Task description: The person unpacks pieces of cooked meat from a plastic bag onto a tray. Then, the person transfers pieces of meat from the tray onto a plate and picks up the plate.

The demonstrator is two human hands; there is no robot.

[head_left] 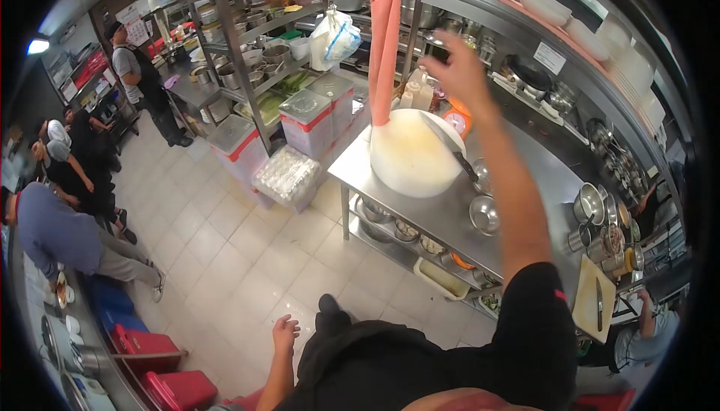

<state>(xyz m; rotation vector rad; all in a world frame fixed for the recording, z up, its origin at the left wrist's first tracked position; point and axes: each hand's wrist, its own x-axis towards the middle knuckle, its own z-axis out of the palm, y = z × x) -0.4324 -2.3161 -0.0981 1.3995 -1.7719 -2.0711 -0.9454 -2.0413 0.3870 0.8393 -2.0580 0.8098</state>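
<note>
My right hand (457,66) is raised above the steel table (360,165), its fingers apart and nothing visible in them. A long pink cloth (386,43) hangs from the upper shelf just left of that hand. Below lies a thick, round white chopping board (405,157) with a black-handled knife (448,141) across its right side. Pale squeeze bottles (417,92) and an orange scale (457,120) stand behind the board. My left hand (285,333) hangs low over the tiled floor, fingers loosely bent and apart, holding nothing.
Metal bowls (484,214) sit right of the board. A second board (594,298) with a knife lies farther right. Lidded bins (305,115) and an egg-tray stack (287,177) stand across the aisle. Several people, one in a blue shirt (58,223), are at left; red bins (150,347) stand lower left.
</note>
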